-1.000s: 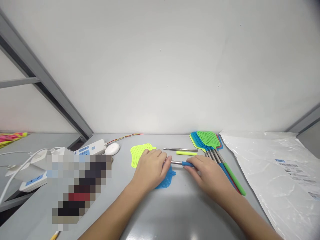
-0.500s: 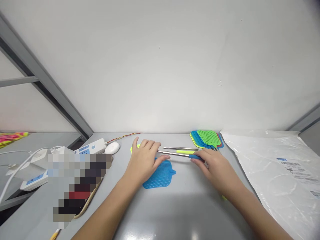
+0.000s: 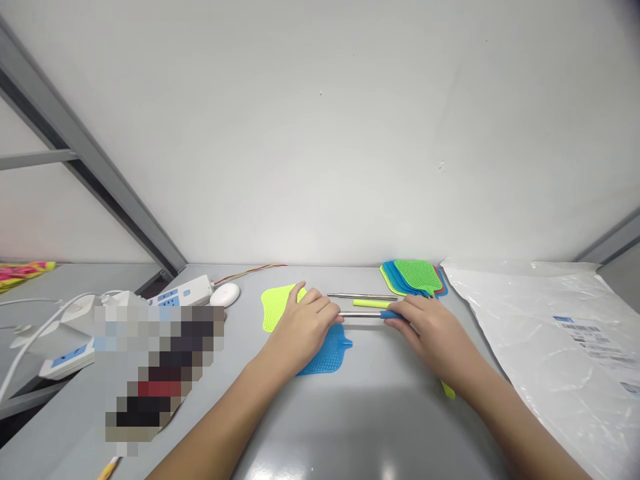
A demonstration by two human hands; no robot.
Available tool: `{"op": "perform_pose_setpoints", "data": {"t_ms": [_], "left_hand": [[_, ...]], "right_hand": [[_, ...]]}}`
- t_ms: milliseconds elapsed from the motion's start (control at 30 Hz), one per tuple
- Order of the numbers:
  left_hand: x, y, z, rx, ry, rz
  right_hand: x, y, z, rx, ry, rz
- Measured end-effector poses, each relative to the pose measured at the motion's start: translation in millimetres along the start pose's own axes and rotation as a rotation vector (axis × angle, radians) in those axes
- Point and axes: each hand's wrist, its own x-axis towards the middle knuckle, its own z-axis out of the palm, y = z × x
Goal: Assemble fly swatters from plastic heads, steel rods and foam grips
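Between my hands runs a metal telescopic rod [image 3: 361,314] with a blue grip. My right hand [image 3: 425,330] is closed round the blue grip end. My left hand [image 3: 309,327] pinches the rod's other end, the fingers wrapped over its tip. Under and beside my left hand lie a blue perforated fly swatter head [image 3: 327,353] and a yellow-green fly swatter head [image 3: 274,308], each partly covered by that hand. Behind the rod rest another metal rod [image 3: 357,295] and a yellow grip [image 3: 371,303].
A stack of coloured swatter heads [image 3: 419,275] sits by the wall. Right of it spreads a white plastic bag [image 3: 540,340] with a label. Power strips [image 3: 187,293], a white round device [image 3: 225,295] and a blurred-out object [image 3: 160,373] occupy the left side. A yellow piece [image 3: 449,391] pokes out below my right forearm.
My left hand has moved right along the rod and closed on its end, so less of the rod shows. More of the yellow-green swatter head is uncovered. My right hand stays nearly in place.
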Motion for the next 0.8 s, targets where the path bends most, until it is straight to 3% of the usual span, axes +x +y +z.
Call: {"op": "perform_pose_setpoints", "data": {"t_ms": [400,800], "left_hand": [[2,4,-2,-0.082,0.047,-0.004],[3,4,1,-0.072,0.016,0.016]], "right_hand": [[0,-2,2,-0.104,0.093,-0.109],[3,-13,0,-0.123,0.073,-0.117]]}}
